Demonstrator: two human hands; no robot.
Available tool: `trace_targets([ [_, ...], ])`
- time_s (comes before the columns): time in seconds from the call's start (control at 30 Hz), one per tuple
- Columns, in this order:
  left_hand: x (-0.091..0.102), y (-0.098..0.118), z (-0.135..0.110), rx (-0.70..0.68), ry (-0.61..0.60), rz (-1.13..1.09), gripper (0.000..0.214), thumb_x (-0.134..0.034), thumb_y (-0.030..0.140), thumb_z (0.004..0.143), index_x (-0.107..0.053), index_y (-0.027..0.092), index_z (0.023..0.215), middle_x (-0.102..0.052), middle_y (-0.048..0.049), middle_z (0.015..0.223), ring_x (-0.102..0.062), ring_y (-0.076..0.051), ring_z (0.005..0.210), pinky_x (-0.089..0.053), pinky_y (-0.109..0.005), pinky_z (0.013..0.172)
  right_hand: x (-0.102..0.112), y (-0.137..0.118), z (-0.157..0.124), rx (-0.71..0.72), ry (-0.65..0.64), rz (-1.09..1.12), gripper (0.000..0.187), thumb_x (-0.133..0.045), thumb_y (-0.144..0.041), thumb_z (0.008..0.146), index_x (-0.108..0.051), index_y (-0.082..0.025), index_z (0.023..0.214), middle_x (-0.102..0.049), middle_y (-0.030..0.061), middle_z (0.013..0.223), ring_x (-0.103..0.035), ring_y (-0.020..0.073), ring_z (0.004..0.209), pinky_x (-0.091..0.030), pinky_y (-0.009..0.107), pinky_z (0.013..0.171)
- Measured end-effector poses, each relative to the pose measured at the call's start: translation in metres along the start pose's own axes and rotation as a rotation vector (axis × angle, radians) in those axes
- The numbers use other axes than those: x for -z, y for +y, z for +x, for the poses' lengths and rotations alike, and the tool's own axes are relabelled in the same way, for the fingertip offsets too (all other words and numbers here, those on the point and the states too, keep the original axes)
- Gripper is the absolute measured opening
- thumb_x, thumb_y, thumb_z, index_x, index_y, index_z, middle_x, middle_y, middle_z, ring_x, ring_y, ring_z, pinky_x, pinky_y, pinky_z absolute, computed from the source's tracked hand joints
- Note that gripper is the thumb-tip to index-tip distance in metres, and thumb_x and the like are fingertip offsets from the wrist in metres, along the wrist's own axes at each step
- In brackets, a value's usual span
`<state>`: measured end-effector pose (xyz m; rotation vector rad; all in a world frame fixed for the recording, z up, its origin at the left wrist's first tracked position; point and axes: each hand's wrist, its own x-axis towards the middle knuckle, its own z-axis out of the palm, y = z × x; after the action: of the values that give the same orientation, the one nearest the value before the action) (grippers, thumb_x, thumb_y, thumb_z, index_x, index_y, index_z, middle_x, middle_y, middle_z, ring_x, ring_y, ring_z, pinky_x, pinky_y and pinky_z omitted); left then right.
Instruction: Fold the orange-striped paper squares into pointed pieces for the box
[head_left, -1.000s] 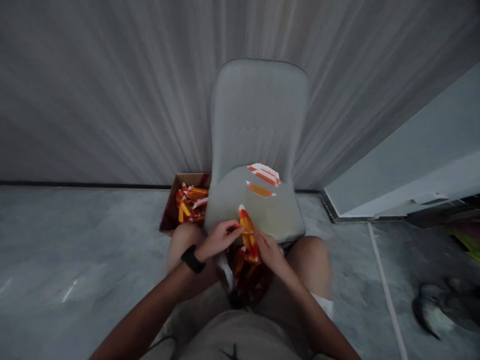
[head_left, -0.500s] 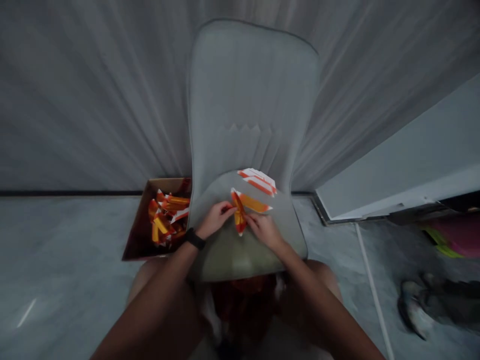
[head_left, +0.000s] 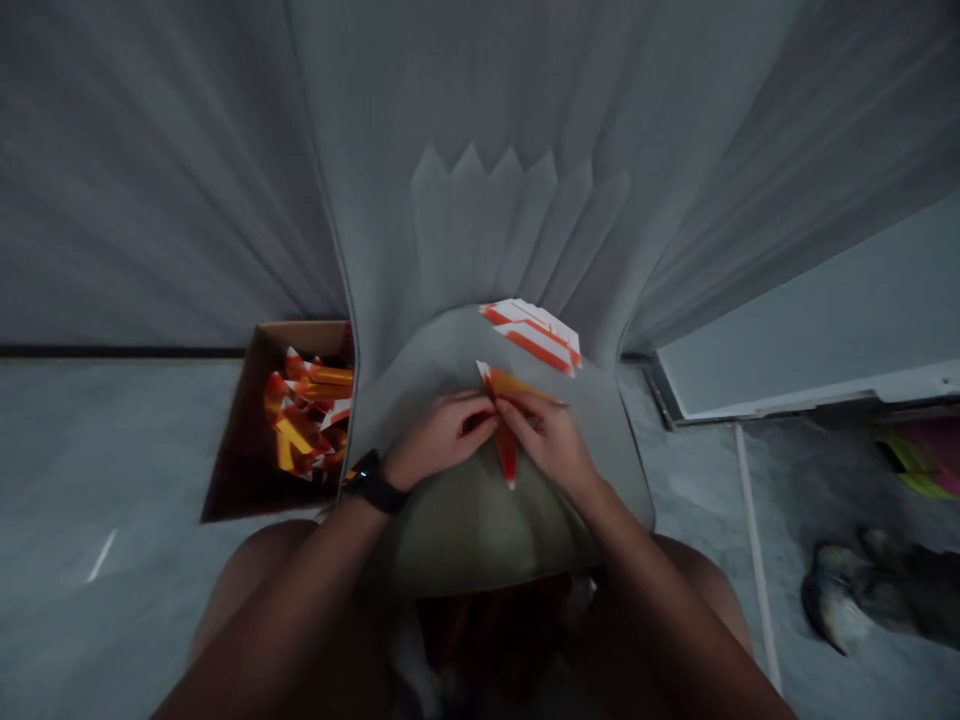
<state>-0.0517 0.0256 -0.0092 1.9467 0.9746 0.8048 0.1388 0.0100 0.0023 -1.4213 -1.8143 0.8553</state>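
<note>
On my feed, the fingertips (head_left: 484,412) of the left hand (head_left: 439,437) and the right hand (head_left: 544,442) are closed, pinching a folded orange-and-red paper strip (head_left: 508,452) from both sides. One pointed end pokes down below the fingers and an orange flap runs off to the right. I have that strip just above the middle of the grey padded chair seat (head_left: 472,535), though I can't tell whether it touches. A black wristband (head_left: 373,490) circles the left wrist. Beyond the hands, at the seat's back edge, lies a stack of white-and-orange striped paper (head_left: 531,335). Left of the seat stands a cardboard box (head_left: 244,450) heaped with folded orange, yellow and white paper pieces (head_left: 307,410). On the seat's near side, something dark red is too dim to make out.
</note>
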Motion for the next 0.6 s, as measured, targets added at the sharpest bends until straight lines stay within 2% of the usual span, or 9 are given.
trace_targets([
  [0.1,-0.007,0.006,-0.001,-0.047,-0.004,0.012,0.020,-0.052,0.028,0.096,-0.067,0.020,0.086,-0.063,-0.0028,0.084,-0.056,-0.016,0.076,-0.042,-0.027,0.071,0.002,-0.006,-0.006,0.018,0.013,-0.070,0.038,-0.050,-0.048,0.098,-0.075,-0.021,0.088,-0.071,0.0031,0.074,-0.064,0.0175,0.067,-0.049,0.028,0.065],
  [0.23,-0.018,0.014,-0.003,-0.038,0.066,-0.043,0.022,-0.050,0.030,0.097,-0.064,0.019,0.083,-0.062,-0.0020,0.083,-0.055,-0.014,0.075,-0.042,-0.026,0.070,0.005,-0.007,-0.016,0.017,0.079,-0.067,0.047,-0.045,-0.046,0.101,-0.061,-0.019,0.066,-0.050,-0.0021,0.054,-0.046,0.0114,0.052,-0.035,0.024,0.051],
  [0.33,-0.027,0.018,-0.004,0.027,0.170,-0.138,0.028,-0.049,0.035,0.098,-0.061,0.018,0.079,-0.058,-0.0011,0.076,-0.053,-0.014,0.072,-0.042,-0.026,0.067,0.005,-0.006,-0.018,0.015,0.144,-0.029,0.050,-0.043,-0.048,0.101,-0.051,-0.020,0.060,-0.041,-0.0037,0.052,-0.038,0.0100,0.049,-0.030,0.024,0.049],
  [0.6,-0.038,0.016,-0.008,0.178,0.408,-0.347,0.034,-0.054,0.048,0.094,-0.063,0.018,0.081,-0.059,-0.0004,0.074,-0.052,-0.013,0.069,-0.042,-0.024,0.062,0.002,-0.008,-0.014,0.039,0.240,0.009,0.051,-0.040,-0.051,0.101,-0.045,-0.021,0.060,-0.041,-0.0028,0.055,-0.041,0.0114,0.054,-0.033,0.024,0.052],
])
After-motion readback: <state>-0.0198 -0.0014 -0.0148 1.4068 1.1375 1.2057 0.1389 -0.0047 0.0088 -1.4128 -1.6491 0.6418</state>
